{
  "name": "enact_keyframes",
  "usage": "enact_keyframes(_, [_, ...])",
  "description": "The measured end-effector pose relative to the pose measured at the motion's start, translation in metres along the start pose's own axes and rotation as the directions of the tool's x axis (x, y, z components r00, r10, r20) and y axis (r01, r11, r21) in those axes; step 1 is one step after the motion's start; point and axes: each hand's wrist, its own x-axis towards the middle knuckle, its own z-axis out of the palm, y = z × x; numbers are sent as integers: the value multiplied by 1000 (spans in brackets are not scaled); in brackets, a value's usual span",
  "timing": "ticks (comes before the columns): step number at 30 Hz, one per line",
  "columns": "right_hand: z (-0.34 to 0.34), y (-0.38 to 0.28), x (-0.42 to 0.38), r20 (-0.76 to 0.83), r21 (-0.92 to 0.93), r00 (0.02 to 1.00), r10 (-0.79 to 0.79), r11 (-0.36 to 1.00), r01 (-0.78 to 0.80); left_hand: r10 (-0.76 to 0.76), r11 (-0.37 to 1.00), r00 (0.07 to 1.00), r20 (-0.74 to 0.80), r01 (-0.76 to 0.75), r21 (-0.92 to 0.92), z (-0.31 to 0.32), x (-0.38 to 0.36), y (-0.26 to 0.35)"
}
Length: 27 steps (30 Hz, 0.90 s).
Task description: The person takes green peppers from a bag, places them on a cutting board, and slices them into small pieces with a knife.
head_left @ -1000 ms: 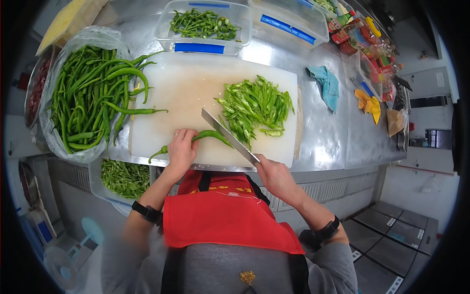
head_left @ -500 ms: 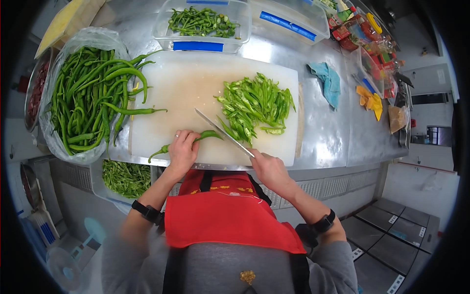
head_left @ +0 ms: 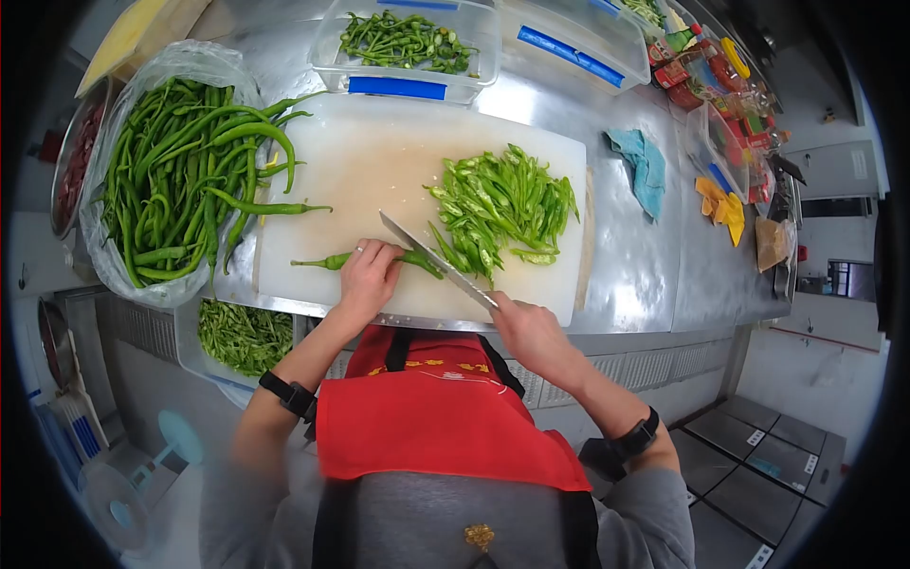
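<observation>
A long green chili pepper lies near the front edge of the white cutting board. My left hand is closed over its middle, pressing it to the board. Wrapped round the handle of a kitchen knife is my right hand. The blade slants up and left, beside the pepper's right end; whether it touches cannot be made out. Sliced green peppers are heaped on the board right of the blade. Whole green peppers fill a plastic bag at the left, some reaching over the board.
Behind the board stands a clear container with pepper stems. A blue cloth and an orange cloth lie to the right, near bottles and jars. Below the counter's left front, a tub holds sliced greens. A metal bowl is far left.
My left hand has shifted slightly right along the pepper, and the pepper now lies straighter with its right end nearer the blade. The whole view has shifted a little.
</observation>
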Motion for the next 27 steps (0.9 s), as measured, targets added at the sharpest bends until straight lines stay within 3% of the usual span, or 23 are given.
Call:
enact_keyframes(5, [26, 6, 16, -86, 53, 996, -5, 999, 10, 18, 998, 1000, 2, -18, -66, -3, 1, -1])
enact_keyframes(9, [27, 10, 15, -134, 84, 991, -16, 996, 28, -18, 999, 996, -85, 22, 46, -22, -2, -3])
enact_keyframes(15, [2, -2, -4, -116, 73, 992, -52, 995, 60, -53, 997, 998, -37, 56, 61, -12, -8, -7])
enact_keyframes(18, [8, -3, -2, -1, 27, 1000, 3, 1000, -3, -57, 997, 998, -33, 59, 52, -11, -10, -8])
enact_keyframes(24, [22, 0, 18, -113, 104, 992, -52, 993, 64, -46, 998, 999, -24, 47, 40, -11, -9, -8])
enact_keyframes(27, [3, -10, 2, -75, 103, 997, -30, 994, 38, -56, 998, 998, -21, 57, 30, -12, -14, -9])
